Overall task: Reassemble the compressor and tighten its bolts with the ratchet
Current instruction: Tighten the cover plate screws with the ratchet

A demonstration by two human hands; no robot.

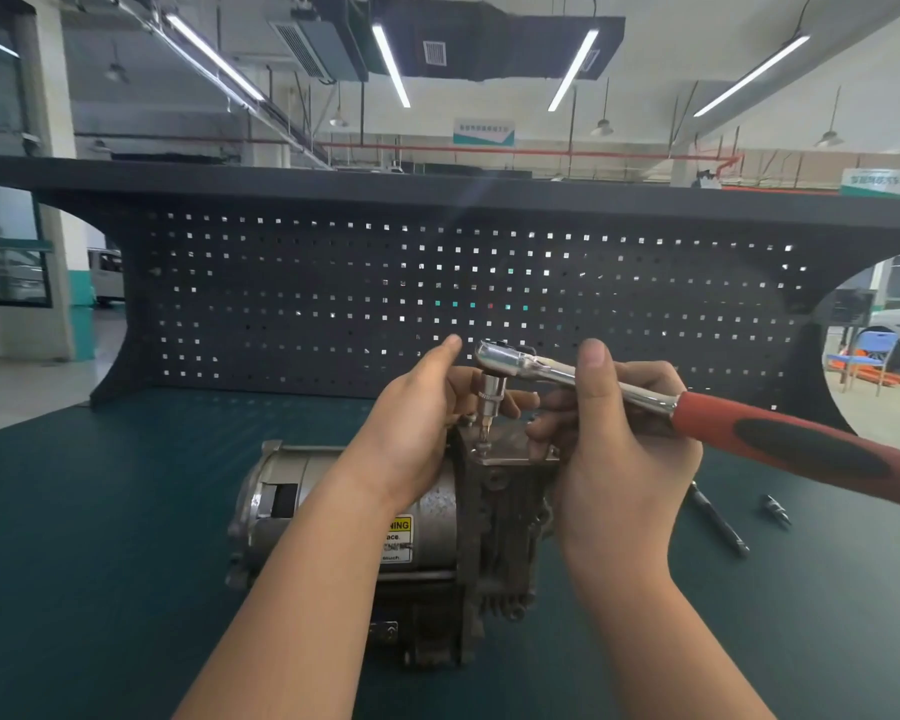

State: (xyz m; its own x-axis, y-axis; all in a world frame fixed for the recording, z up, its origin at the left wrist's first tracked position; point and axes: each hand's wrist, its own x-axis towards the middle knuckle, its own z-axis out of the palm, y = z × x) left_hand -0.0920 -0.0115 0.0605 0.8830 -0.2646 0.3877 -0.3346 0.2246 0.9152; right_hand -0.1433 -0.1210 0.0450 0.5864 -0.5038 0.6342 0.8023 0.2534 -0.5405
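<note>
A grey metal compressor (427,517) with a yellow warning label lies on the dark green bench. A ratchet (531,363) with a chrome head and red-and-black handle (801,449) stands over the compressor's top plate. Its socket and bit (489,407) point down onto a bolt (481,449) at the plate's left corner. My right hand (619,428) grips the chrome shaft just behind the head, thumb up. My left hand (422,407) curls round the socket below the head, its thumb raised. A second bolt (470,420) shows behind the socket.
A black extension bar (718,522) and a small socket (777,509) lie on the bench to the right of the compressor. A black pegboard wall (333,293) rises at the bench's far edge. A blue chair (868,356) stands beyond on the right.
</note>
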